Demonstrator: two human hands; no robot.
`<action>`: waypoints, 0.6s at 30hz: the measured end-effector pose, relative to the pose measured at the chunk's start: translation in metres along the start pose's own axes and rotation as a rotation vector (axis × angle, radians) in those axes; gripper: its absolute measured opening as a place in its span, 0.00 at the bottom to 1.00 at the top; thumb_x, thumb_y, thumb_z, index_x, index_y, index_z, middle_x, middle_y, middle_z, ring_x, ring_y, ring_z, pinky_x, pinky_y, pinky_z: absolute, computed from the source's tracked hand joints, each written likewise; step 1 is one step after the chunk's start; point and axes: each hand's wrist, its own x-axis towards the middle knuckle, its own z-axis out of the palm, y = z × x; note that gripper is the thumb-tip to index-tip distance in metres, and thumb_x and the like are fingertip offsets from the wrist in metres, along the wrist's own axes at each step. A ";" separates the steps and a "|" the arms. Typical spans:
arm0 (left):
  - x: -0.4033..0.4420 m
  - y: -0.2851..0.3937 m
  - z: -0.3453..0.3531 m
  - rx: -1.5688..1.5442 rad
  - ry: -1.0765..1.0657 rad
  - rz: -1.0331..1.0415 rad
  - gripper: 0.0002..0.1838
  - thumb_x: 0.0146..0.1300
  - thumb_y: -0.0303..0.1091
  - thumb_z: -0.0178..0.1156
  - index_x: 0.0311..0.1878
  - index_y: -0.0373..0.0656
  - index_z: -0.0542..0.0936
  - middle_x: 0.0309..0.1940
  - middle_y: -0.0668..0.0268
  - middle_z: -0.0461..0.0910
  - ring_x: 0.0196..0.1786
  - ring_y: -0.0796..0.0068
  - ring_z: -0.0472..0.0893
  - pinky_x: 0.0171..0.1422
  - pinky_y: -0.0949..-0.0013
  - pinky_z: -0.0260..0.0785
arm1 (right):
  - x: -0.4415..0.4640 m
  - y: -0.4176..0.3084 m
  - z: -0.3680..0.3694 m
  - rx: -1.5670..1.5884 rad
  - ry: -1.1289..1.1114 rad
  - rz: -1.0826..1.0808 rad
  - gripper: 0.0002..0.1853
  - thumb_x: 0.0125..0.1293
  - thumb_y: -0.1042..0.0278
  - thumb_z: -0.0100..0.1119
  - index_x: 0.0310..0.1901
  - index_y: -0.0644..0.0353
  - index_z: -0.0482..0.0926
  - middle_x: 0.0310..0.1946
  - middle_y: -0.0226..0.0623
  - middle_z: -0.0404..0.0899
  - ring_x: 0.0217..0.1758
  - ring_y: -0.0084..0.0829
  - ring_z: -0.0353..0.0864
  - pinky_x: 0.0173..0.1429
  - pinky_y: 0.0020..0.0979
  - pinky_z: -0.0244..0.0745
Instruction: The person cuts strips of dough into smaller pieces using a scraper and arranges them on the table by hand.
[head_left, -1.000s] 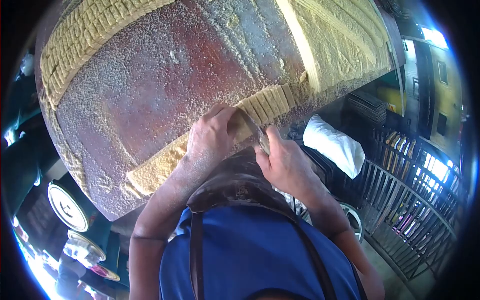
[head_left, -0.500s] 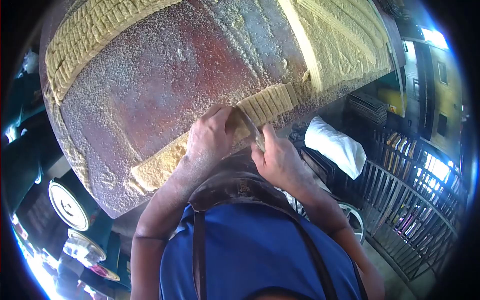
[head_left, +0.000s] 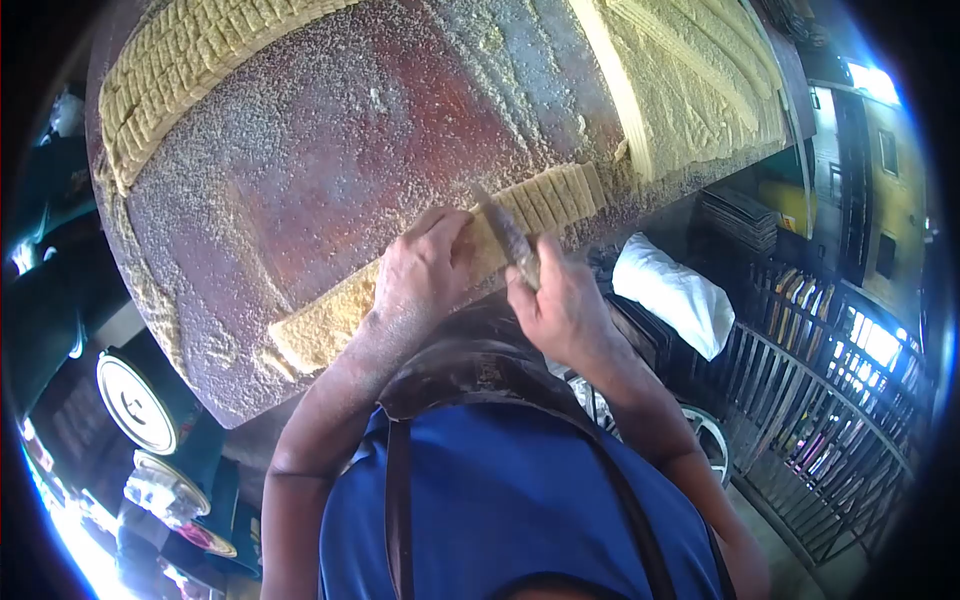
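A long, crumb-coated yellow strip of dough (head_left: pixel 335 322) lies along the near edge of the table. My left hand (head_left: pixel 425 262) is closed over its middle, fingers bent down onto it. My right hand (head_left: pixel 558 305) grips the handle of a knife (head_left: pixel 508 232), whose blade slants across the strip just right of my left fingertips. Right of the blade, cut slices (head_left: pixel 552 200) stand side by side in a row. The tips of my left fingers and thumb are partly hidden.
Rows of cut pieces (head_left: pixel 165 85) curve along the table's far left. Several long uncut strips (head_left: pixel 690 70) lie at the far right. Crumbs cover much of the tabletop (head_left: pixel 300 190). A white sack (head_left: pixel 672 295) lies off the right edge; lidded tubs (head_left: pixel 137 405) stand at lower left.
The knife and my right hand have moved slightly right and up, with the blade now more visible above the strip. My left hand stays in place. The view has shifted slightly.
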 end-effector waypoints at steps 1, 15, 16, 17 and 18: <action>0.002 -0.001 -0.001 0.017 -0.003 0.006 0.15 0.56 0.22 0.63 0.49 0.36 0.82 0.45 0.53 0.83 0.42 0.49 0.86 0.47 0.56 0.81 | -0.003 -0.003 0.001 -0.012 -0.035 0.025 0.17 0.69 0.67 0.57 0.49 0.69 0.63 0.22 0.61 0.79 0.31 0.64 0.82 0.36 0.56 0.78; -0.001 -0.008 -0.007 -0.010 0.020 0.012 0.18 0.55 0.18 0.63 0.50 0.37 0.83 0.45 0.55 0.84 0.45 0.52 0.87 0.48 0.58 0.80 | 0.023 0.006 0.018 -0.022 0.029 -0.044 0.18 0.66 0.69 0.58 0.51 0.66 0.63 0.25 0.61 0.80 0.33 0.63 0.84 0.36 0.56 0.79; -0.007 -0.009 -0.007 -0.015 0.047 0.024 0.17 0.55 0.18 0.64 0.50 0.37 0.83 0.45 0.55 0.84 0.45 0.52 0.87 0.48 0.58 0.80 | 0.012 0.003 0.015 0.016 0.082 -0.068 0.17 0.67 0.71 0.58 0.51 0.70 0.65 0.24 0.60 0.79 0.32 0.60 0.84 0.33 0.51 0.78; -0.011 -0.010 -0.006 -0.018 0.046 0.016 0.17 0.55 0.18 0.64 0.50 0.37 0.83 0.45 0.55 0.84 0.45 0.52 0.87 0.48 0.58 0.80 | 0.003 0.001 0.016 0.014 0.075 -0.064 0.17 0.67 0.71 0.58 0.51 0.70 0.65 0.24 0.60 0.79 0.32 0.60 0.84 0.33 0.51 0.78; -0.011 -0.009 -0.009 -0.004 0.020 0.007 0.17 0.56 0.19 0.64 0.50 0.37 0.82 0.45 0.55 0.84 0.45 0.53 0.87 0.48 0.58 0.80 | -0.003 -0.001 0.017 0.003 0.041 -0.051 0.17 0.68 0.71 0.58 0.51 0.70 0.65 0.24 0.60 0.79 0.32 0.60 0.84 0.32 0.51 0.78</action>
